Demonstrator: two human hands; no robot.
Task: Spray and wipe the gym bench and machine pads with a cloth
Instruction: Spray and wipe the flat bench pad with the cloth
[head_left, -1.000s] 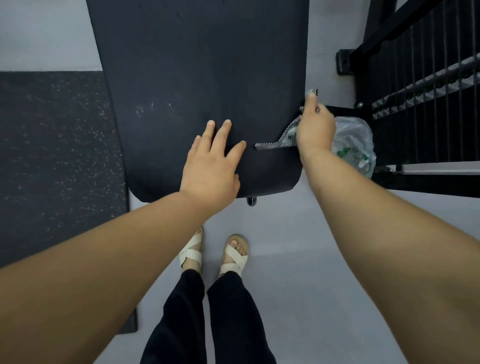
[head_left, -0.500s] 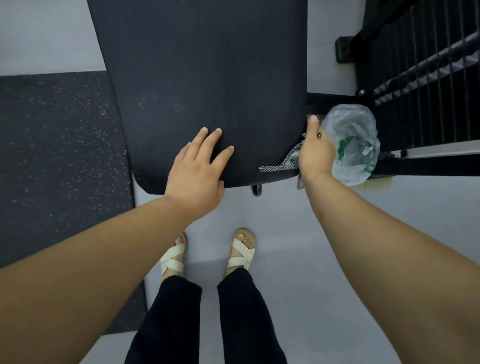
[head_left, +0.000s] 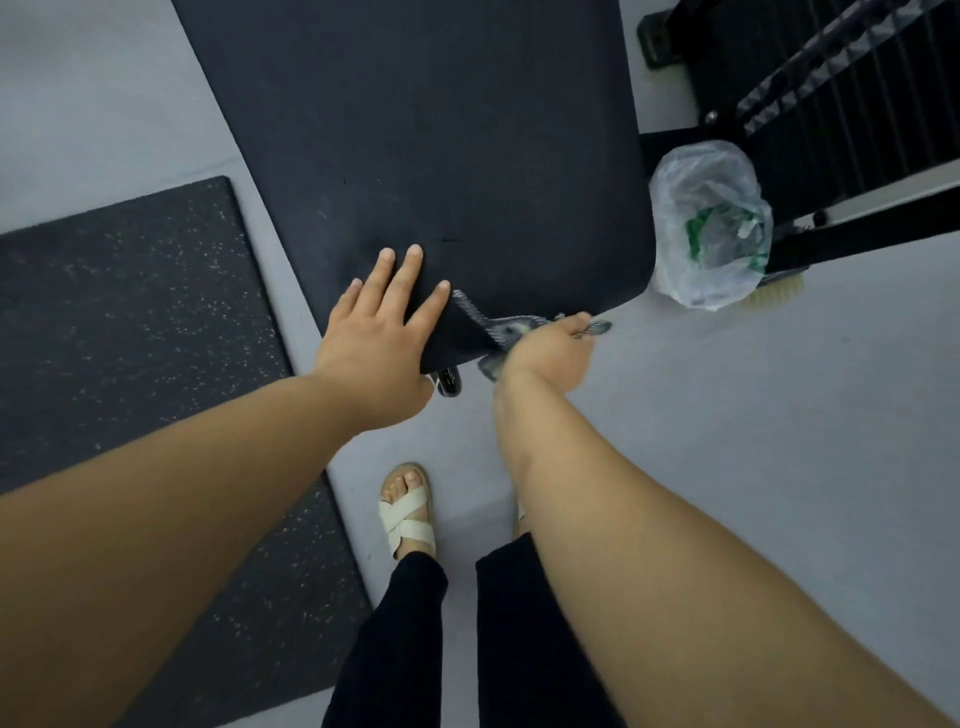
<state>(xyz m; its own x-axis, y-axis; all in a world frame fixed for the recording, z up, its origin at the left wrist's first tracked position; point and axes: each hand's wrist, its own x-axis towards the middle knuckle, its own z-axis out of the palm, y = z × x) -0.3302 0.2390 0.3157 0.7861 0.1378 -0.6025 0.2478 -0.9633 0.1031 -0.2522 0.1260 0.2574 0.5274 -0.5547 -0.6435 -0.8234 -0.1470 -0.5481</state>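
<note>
1. Now, your left hand (head_left: 376, 332) lies flat on the near end of the black bench pad (head_left: 441, 130), fingers straight and slightly spread, holding nothing.
2. Your right hand (head_left: 553, 345) is curled around a grey patterned cloth (head_left: 506, 328), gripping it at the pad's near edge, just right of your left hand.
3. One strip of the cloth lies up on the pad and ends close to your left index fingertip (head_left: 443, 286); another bit hangs below your right hand, and a small end pokes out past it on the right.
4. A small dark fitting (head_left: 449, 385) shows under the pad's near edge, between your wrists.
5. A clear plastic bag (head_left: 711, 228) with something green inside sits on the grey floor (head_left: 753, 441) just beside the pad's right corner, against a black machine frame (head_left: 831, 119).
6. A speckled dark rubber mat (head_left: 130, 322) lies to the left, partly hidden by your left forearm.
7. Your foot in a pale crossed-strap sandal (head_left: 408, 514) stands on the floor below the pad; the other is mostly hidden behind your right forearm.
</note>
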